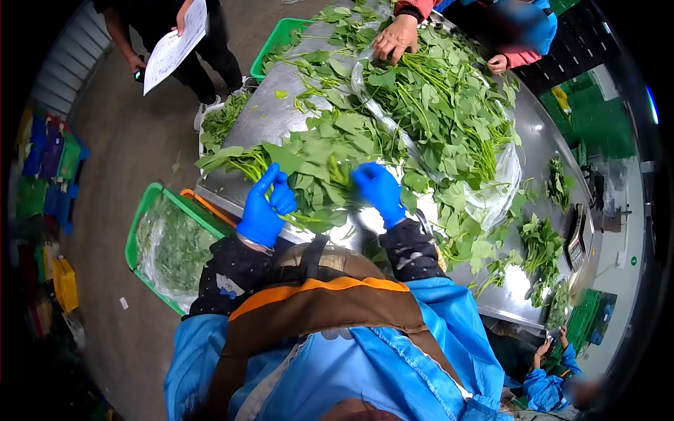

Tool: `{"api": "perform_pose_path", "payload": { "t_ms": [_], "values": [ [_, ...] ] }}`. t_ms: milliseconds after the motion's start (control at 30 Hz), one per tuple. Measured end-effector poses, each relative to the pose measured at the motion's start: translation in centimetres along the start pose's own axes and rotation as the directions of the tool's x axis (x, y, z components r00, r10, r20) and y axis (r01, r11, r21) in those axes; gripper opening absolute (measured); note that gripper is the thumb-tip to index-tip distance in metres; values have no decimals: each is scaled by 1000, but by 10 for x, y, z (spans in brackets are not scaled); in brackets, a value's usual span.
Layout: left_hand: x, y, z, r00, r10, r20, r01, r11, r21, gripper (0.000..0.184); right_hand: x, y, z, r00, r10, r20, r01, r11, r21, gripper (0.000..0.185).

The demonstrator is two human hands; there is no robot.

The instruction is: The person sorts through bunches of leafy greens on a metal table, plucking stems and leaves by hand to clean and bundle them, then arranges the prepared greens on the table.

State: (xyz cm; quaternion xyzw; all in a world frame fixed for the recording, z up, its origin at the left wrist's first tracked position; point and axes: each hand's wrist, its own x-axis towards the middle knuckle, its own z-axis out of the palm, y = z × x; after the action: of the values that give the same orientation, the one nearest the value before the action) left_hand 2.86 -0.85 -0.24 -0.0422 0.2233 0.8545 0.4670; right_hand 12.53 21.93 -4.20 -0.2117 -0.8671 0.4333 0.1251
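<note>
My left hand (267, 207), in a blue glove, is at the near edge of a pile of leafy greens (323, 151). Its index finger points up, apart from the other, partly curled fingers, and nothing shows between them. Just beyond it, a bunch of green stems (247, 163) sticks out to the left. My right hand (380, 195), also gloved in blue, is at the right side of the same leaves. Motion smears its fingertips, so whether they grip any stems is unclear.
A metal table (270, 109) carries a larger heap of greens (442, 98) on clear plastic (505, 175). Across it, a co-worker's hand (397, 38) touches the heap. A green crate (158, 270) stands at left. Another person holds papers (175, 49). A scale (576, 238) sits at right.
</note>
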Motion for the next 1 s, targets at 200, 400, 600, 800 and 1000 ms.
{"api": "perform_pose_path", "payload": {
  "t_ms": [200, 400, 600, 800, 1000],
  "values": [
    [13, -21, 15, 954, 168, -247, -88, 948, 306, 17, 2, -19, -34, 974, 174, 143, -223, 831, 509, 14],
    [37, -41, 22, 963, 124, -240, 16, 860, 510, 25, -18, -38, -20, 985, 143, 99, -173, 834, 525, 15],
    [87, -79, -50, 877, 478, -51, -345, 700, 625, 18, -49, -42, 1, 972, -79, 220, -38, 875, 482, 12],
    [56, 1, 25, 899, 376, -224, -227, 839, 494, 19, -59, 12, -91, 945, 305, -122, -216, 858, 466, 28],
    [45, 6, 42, 915, 390, -104, -223, 702, 676, 26, -49, -34, -108, 937, -95, -336, 96, 995, -12, 28]
  ]
}}
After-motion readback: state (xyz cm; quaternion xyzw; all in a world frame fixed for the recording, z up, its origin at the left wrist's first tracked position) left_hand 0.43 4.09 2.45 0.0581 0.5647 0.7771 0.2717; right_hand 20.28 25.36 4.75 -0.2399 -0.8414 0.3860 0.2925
